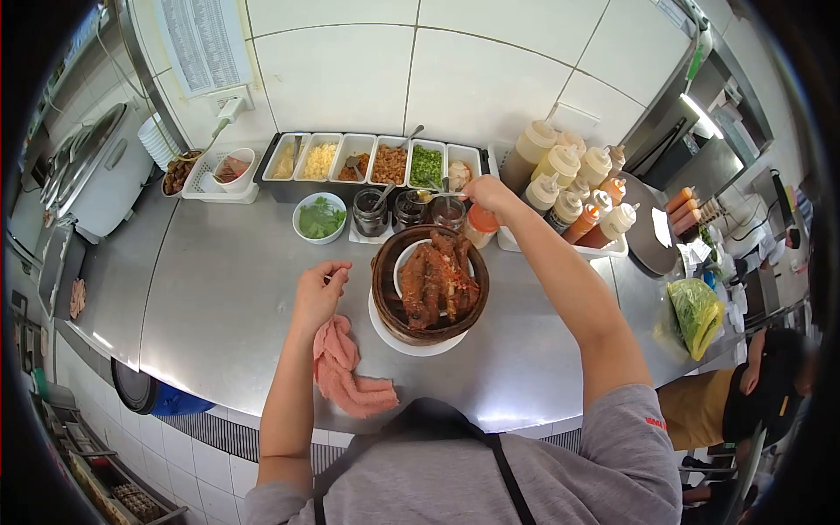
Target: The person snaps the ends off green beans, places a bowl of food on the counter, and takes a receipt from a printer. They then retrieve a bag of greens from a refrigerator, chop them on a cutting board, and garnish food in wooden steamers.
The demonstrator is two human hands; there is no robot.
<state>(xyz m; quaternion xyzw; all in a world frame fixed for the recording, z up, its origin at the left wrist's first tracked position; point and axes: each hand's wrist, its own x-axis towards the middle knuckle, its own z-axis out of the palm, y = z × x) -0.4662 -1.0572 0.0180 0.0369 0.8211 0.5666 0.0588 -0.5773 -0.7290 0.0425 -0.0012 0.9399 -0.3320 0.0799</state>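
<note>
My right hand (490, 194) is closed on a small metal spoon (444, 193), held above the dark sauce jars (409, 210). What the spoon carries is too small to tell. Below stands a round bamboo steamer (386, 317) on a white plate (408, 348). Inside it, reddish-brown chicken feet (429, 284) with chopped red bits lie in a white bowl (402, 262). Left of the steamer hovers my left hand (318, 293), fingers loosely curled and apart, with nothing seen in them. A pink cloth (341, 372) lies on the counter just below that hand.
Along the wall, a rack holds several white tubs of toppings (389, 164). A bowl of green leaves (319, 219) stands left of the jars. Squeeze bottles (560, 164) crowd a white basket at right, near an orange-lidded jar (480, 226). Another person (744, 385) stands at far right.
</note>
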